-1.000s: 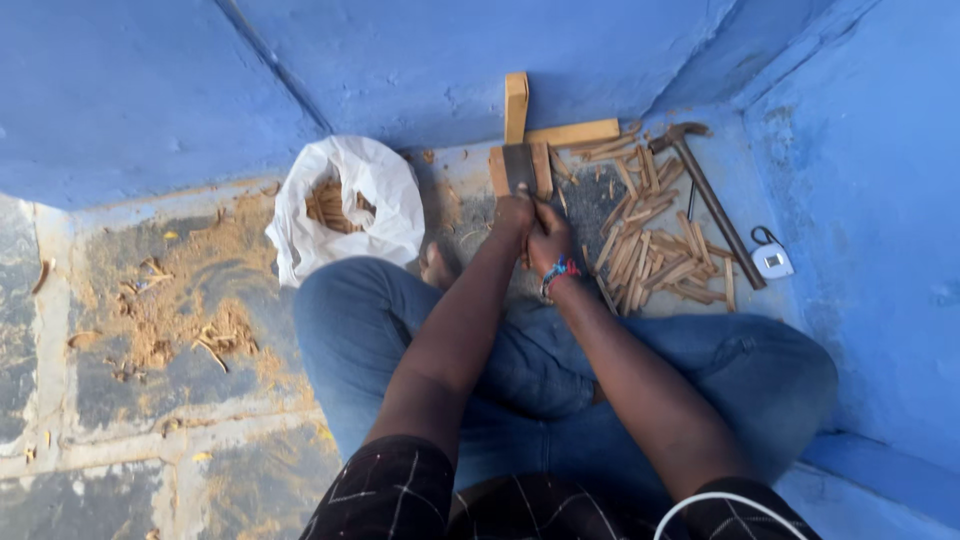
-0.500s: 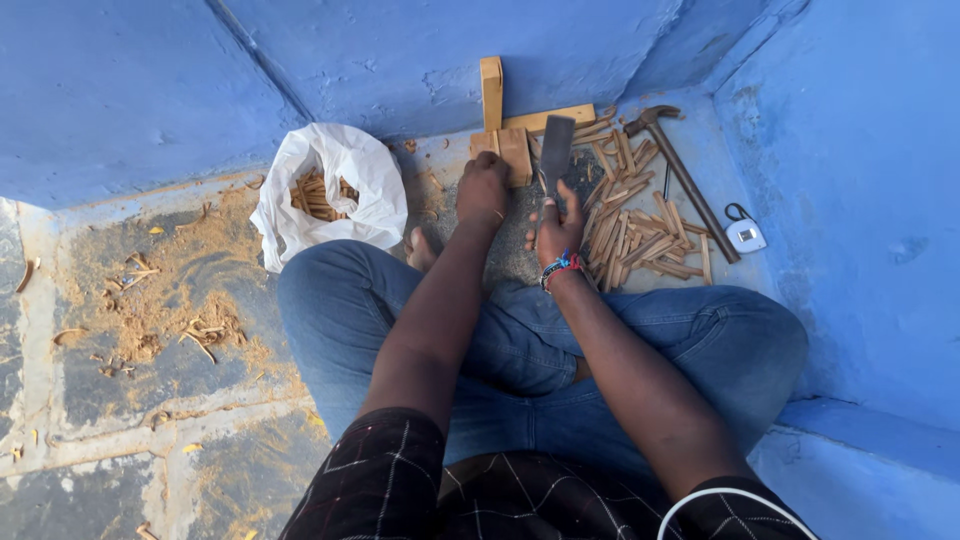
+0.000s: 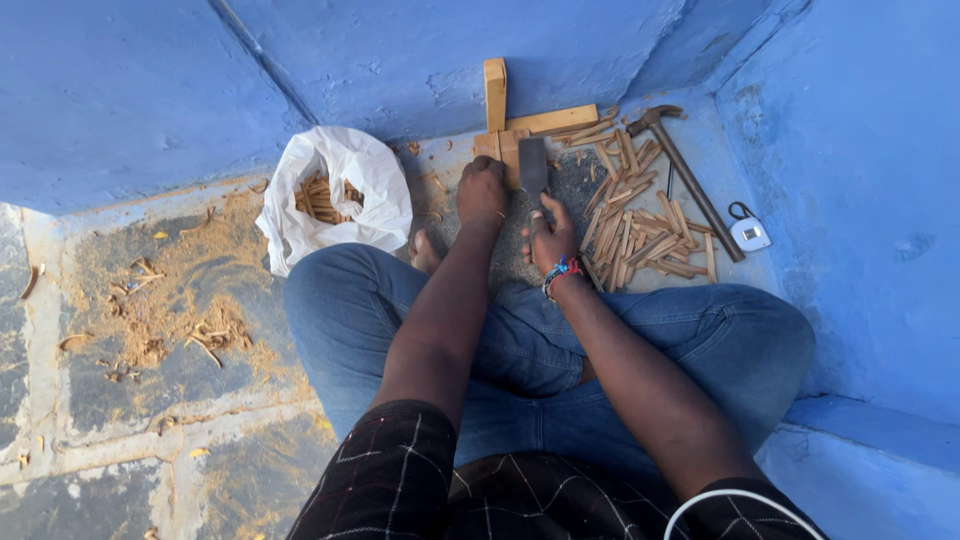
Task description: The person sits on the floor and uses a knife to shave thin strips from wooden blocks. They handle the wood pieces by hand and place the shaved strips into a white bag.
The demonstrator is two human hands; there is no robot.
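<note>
Right hand (image 3: 552, 240) gripping flat blade (image 3: 533, 165), upright just beside wood block (image 3: 510, 140). Left hand (image 3: 482, 190) curled, touching block's near edge; grip unclear. Wood sticks (image 3: 640, 225), hammer (image 3: 685, 175) right of block; bag (image 3: 335, 195) left.

Hands at a wooden jig on the floor
Left hand (image 3: 482, 190) rests by the jig (image 3: 500, 125); right hand (image 3: 552, 238) grips a blade (image 3: 533, 165); sticks (image 3: 640, 225), hammer (image 3: 685, 175), white bag (image 3: 340, 195) nearby

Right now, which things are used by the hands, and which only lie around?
In use:
left hand
right hand
blade
wood block

Lying about:
hammer
stick pile
white bag
small white device
sawdust
</note>
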